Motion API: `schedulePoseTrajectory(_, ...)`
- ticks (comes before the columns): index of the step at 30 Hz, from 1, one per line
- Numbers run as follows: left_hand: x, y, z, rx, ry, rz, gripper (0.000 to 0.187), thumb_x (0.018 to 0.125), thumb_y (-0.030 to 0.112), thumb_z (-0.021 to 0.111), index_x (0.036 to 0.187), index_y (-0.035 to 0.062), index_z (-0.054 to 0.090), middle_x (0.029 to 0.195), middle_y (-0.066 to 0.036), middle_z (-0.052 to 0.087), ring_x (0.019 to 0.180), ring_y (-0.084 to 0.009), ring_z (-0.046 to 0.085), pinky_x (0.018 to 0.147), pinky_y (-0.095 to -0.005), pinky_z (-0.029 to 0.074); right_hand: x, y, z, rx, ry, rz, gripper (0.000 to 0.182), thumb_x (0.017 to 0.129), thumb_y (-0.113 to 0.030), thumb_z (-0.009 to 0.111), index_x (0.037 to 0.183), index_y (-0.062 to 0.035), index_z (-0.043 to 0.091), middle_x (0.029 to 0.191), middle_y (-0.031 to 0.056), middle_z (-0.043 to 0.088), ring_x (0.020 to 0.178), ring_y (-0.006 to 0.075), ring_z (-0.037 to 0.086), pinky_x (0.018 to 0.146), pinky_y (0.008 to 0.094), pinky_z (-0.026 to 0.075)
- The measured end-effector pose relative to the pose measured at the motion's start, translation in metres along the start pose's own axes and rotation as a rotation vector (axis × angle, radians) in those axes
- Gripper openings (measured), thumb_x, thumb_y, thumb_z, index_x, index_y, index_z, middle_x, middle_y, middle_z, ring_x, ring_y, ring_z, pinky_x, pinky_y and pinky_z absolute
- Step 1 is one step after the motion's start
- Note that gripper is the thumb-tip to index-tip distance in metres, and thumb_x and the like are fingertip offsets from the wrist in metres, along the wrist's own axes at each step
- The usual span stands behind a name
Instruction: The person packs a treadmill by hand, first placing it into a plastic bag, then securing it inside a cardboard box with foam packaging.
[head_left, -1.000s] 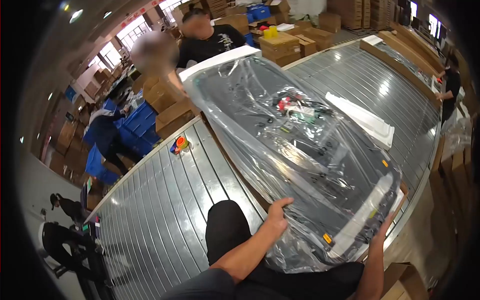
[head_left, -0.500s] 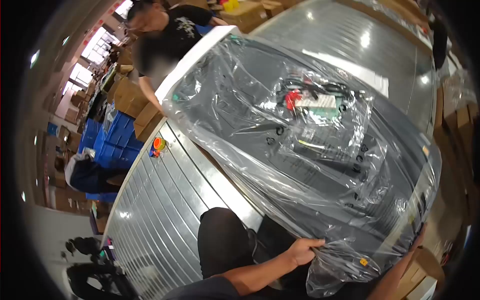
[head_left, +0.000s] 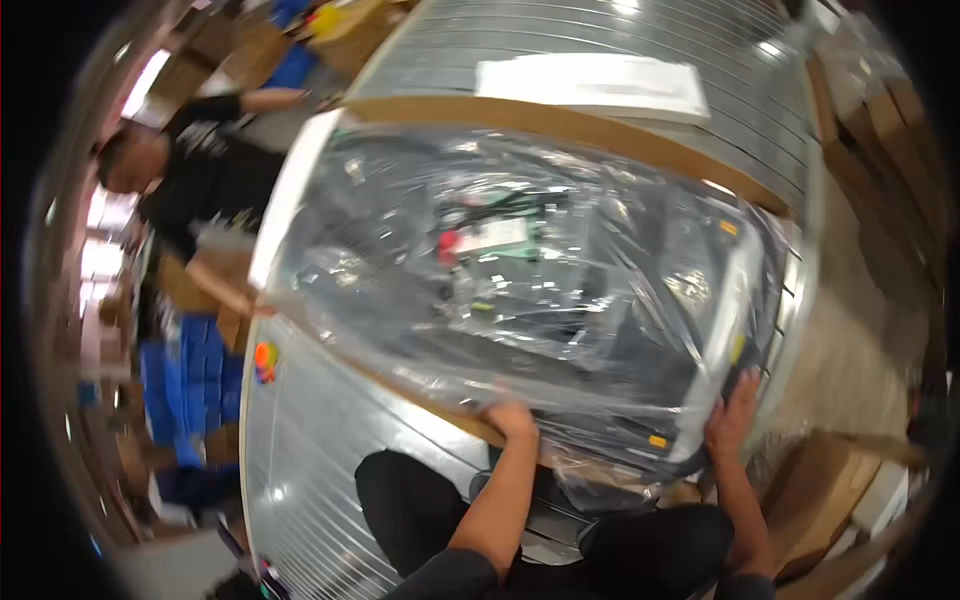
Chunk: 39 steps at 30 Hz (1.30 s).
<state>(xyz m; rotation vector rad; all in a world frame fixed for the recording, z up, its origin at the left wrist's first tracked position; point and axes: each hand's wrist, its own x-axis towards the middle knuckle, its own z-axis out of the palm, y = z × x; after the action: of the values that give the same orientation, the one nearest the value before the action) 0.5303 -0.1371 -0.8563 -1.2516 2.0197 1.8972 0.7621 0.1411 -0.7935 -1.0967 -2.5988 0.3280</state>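
A large dark flat panel in a clear plastic bag [head_left: 400,290] lies across the conveyor, with a cardboard box [head_left: 570,122] showing along its far and near edges. A smaller bag with a red item and a pale label [head_left: 492,237] rests on top of it. My left hand [head_left: 512,418] has its fingers curled over the panel's near edge; the fingertips are blurred. Against the corner at the right end, my right hand [head_left: 733,415] lies with its fingers stretched out, touching the wrapped panel.
A co-worker [head_left: 215,170] stands at the left, one hand near a white foam end piece [head_left: 292,205]. Another white foam block [head_left: 590,85] lies beyond the box on the slatted metal conveyor [head_left: 330,450]. An orange tape roll [head_left: 265,355] sits at the left edge. Cardboard boxes [head_left: 820,490] stand right.
The panel has come down, levelled and shifted left, with cardboard walls now visible around it. My right hand has come up along its right end; my left hand has moved left and up.
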Motion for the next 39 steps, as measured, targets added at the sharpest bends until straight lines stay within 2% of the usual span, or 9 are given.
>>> schedulePoseTrajectory(5, 0.009, -0.017, -0.011, 0.119, -0.263, 0.216, 0.043, 0.09, 0.032, 0.055, 0.115, -0.0014, 0.049, 0.11, -0.012, 0.053, 0.097, -0.0209, 0.053, 0.083, -0.0356, 0.049, 0.001, -0.004, -0.005, 0.014, 0.002, -0.045, 0.054, 0.072, 0.001, 0.05, 0.125, 0.008, 0.039, 0.131, 0.0279, 0.039, 0.121, 0.0447, 0.038, 0.1, 0.0512, 0.03)
schedulePoseTrajectory(9, 0.028, -0.02, -0.019, -0.121, -0.415, -0.061, 0.056, 0.09, 0.041, 0.051, 0.13, 0.0034, 0.037, 0.131, -0.013, 0.042, 0.114, -0.0248, 0.047, 0.091, -0.0394, 0.047, -0.004, -0.002, -0.007, 0.016, -0.051, 0.0, 0.051, 0.07, -0.002, 0.059, 0.119, 0.0031, 0.048, 0.133, 0.0173, 0.041, 0.121, 0.043, 0.036, 0.098, 0.0507, 0.032)
schedulePoseTrajectory(13, -0.059, 0.023, 0.026, 0.269, 0.014, 0.184, 0.052, 0.093, 0.034, 0.044, 0.132, 0.0041, 0.028, 0.131, -0.019, 0.04, 0.119, -0.0291, 0.045, 0.097, -0.0425, 0.046, 0.006, 0.004, -0.009, -0.03, -0.076, -0.02, 0.042, 0.072, -0.002, 0.056, 0.114, -0.0026, 0.055, 0.128, 0.0097, 0.048, 0.117, 0.0414, 0.042, 0.093, 0.0489, 0.037)
schedulePoseTrajectory(24, 0.01, -0.017, -0.009, 0.426, -0.111, 0.268, 0.046, 0.093, 0.033, 0.044, 0.13, 0.006, 0.045, 0.129, -0.011, 0.049, 0.106, -0.0188, 0.054, 0.08, -0.0338, 0.047, 0.001, 0.015, 0.007, -0.005, -0.128, 0.041, 0.045, 0.074, -0.006, 0.058, 0.119, -0.0075, 0.055, 0.132, 0.003, 0.045, 0.125, 0.0405, 0.034, 0.096, 0.05, 0.035)
schedulePoseTrajectory(27, 0.034, 0.033, -0.022, 0.912, -0.368, -0.239, 0.046, 0.086, 0.039, 0.055, 0.12, 0.0072, 0.05, 0.109, -0.012, 0.056, 0.097, -0.0191, 0.055, 0.072, -0.0336, 0.047, 0.005, -0.003, -0.014, 0.002, -0.331, 0.134, 0.05, 0.077, -0.009, 0.057, 0.127, -0.0082, 0.049, 0.139, 0.0018, 0.036, 0.13, 0.0397, 0.026, 0.101, 0.0501, 0.031)
schedulePoseTrajectory(30, -0.052, 0.132, -0.047, 1.134, -0.663, -0.206, 0.039, 0.082, 0.037, 0.061, 0.106, 0.0076, 0.054, 0.093, -0.011, 0.059, 0.08, -0.0182, 0.058, 0.059, -0.0314, 0.045, 0.018, -0.036, -0.06, 0.032, -0.6, 0.33, 0.048, 0.075, -0.02, 0.063, 0.12, -0.0057, 0.052, 0.129, 0.0093, 0.047, 0.126, 0.0369, 0.035, 0.1, 0.0456, 0.033)
schedulePoseTrajectory(31, -0.067, 0.139, -0.07, 0.963, -0.621, -0.053, 0.024, 0.082, 0.029, 0.062, 0.081, 0.0043, 0.06, 0.068, -0.007, 0.058, 0.052, -0.0118, 0.051, 0.044, -0.0256, 0.036, 0.02, -0.063, -0.092, 0.239, -0.558, 0.516, 0.048, 0.076, -0.021, 0.063, 0.12, -0.0056, 0.053, 0.124, 0.0119, 0.05, 0.119, 0.035, 0.042, 0.097, 0.0432, 0.037)
schedulePoseTrajectory(34, -0.137, 0.17, -0.143, 1.085, -0.809, -0.079, 0.016, 0.08, 0.017, 0.059, 0.076, 0.0009, 0.06, 0.064, -0.007, 0.058, 0.051, -0.0133, 0.053, 0.045, -0.0255, 0.041, -0.034, -0.129, -0.165, 0.828, -0.397, 0.634, 0.033, 0.08, -0.022, 0.059, 0.109, -0.0055, 0.057, 0.111, 0.0147, 0.058, 0.099, 0.032, 0.057, 0.084, 0.0405, 0.046)
schedulePoseTrajectory(39, -0.334, 0.243, -0.193, 1.49, -1.247, -0.251, 0.012, 0.081, 0.012, 0.06, 0.084, 0.0006, 0.061, 0.07, -0.007, 0.062, 0.057, -0.0155, 0.059, 0.049, -0.0228, 0.043, -0.196, -0.234, -0.419, 0.74, -0.301, 0.736, 0.026, 0.085, -0.022, 0.054, 0.105, -0.0077, 0.061, 0.091, 0.013, 0.064, 0.086, 0.0321, 0.061, 0.077, 0.038, 0.049)
